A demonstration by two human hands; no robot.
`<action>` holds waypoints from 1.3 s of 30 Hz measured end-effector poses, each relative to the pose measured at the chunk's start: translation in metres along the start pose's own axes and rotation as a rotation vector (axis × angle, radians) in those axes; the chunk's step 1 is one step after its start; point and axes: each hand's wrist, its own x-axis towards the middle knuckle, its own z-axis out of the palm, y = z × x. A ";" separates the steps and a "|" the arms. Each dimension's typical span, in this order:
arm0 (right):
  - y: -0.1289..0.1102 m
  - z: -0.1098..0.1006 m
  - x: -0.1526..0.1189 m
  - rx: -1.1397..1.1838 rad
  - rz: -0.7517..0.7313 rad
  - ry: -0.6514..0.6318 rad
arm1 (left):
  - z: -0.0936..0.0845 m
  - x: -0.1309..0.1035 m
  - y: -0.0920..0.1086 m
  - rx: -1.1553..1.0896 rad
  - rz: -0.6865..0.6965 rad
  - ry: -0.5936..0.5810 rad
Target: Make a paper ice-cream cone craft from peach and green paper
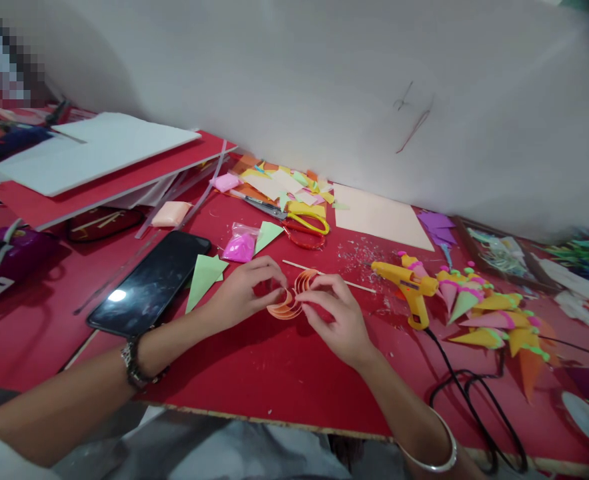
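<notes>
Between my two hands, just above the red tabletop, is an orange paper piece of curved strips [284,311]. My left hand [253,291] pinches its left side with thumb and fingertips. From the right, my right hand [338,319] grips it near the middle, fingers closed on the strips. Part of the piece is hidden behind the fingers. A thin wooden stick [357,285] lies right behind my hands. Green paper pieces [205,275] and a bag of bright pink clay [241,245] lie to the left of them.
A yellow glue gun [408,287] with a black cable stands at right, beside several small paper cones [494,320]. A black phone [151,283] lies left. Scissors [307,227], paper scraps [281,183] and a cream sheet [379,215] lie at the back. Boards [104,150] are stacked far left.
</notes>
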 end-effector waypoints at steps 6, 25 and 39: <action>0.005 0.002 0.000 0.006 -0.004 -0.132 | 0.001 0.000 0.000 0.015 0.025 -0.086; 0.014 -0.050 0.007 -0.010 0.070 -0.053 | 0.008 0.001 -0.006 -0.014 -0.122 -0.018; 0.036 -0.040 -0.008 -0.032 0.214 -0.144 | 0.020 0.022 -0.015 0.098 -0.090 -0.083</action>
